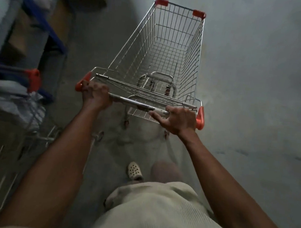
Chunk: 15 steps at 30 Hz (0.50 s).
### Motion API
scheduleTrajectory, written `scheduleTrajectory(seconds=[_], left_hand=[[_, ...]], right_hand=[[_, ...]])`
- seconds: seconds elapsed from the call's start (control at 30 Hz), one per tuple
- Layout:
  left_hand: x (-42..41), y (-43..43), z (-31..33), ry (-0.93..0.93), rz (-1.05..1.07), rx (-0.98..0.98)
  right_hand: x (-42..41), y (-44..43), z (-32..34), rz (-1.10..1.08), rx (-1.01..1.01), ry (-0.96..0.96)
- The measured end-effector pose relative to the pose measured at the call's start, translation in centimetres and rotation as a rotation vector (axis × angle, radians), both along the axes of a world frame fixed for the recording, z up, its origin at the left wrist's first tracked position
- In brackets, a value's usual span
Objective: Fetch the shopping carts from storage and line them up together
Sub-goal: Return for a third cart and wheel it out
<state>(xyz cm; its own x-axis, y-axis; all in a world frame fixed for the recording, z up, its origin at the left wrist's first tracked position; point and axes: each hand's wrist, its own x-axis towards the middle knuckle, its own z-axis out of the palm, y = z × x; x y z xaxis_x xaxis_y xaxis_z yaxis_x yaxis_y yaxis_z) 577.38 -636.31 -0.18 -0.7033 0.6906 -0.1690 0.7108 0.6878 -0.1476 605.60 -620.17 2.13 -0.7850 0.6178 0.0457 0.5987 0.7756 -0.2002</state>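
- Grey concrete floor (247, 104): dim storage room, open stretch ahead and to the right.
- Blue metal shelving rack (45, 22): runs along the left, loaded with white bundles and brown boxes; blurry.
- Silver wire shopping cart with red plastic corner caps (169, 52): on the floor directly in front of the person, basket empty. Long axis runs straight away from the body; narrow front end points ahead, handle end nearest the person.
- Second wire cart with a red corner (33, 80): parked at left beside the rack, mostly cut off.
- Left hand (95, 95): fingers curled round the left end of the chrome handle bar (137, 104).
- Right hand (177, 119): wrapped round the right end of the same bar.
- Step, as a judgement: fetch phase, one cart gripped for wheeling out. The next move needs steering clear of the rack and the parked cart, then lining this cart up with the others; the lineup spot is not in view.
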Motion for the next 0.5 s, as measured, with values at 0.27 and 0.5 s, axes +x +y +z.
scheduleTrajectory(seconds=[0.27,0.5], left_hand=[[-13.2,17.5,3.9,-0.054,-0.185,-0.234],[-25.1,35.7,5.3,-0.469,-0.164,-0.465]], right_hand=[[-13.3,15.7,-0.7,-0.133,0.029,-0.068],[-24.7,33.5,-0.7,-0.165,-0.037,-0.142]])
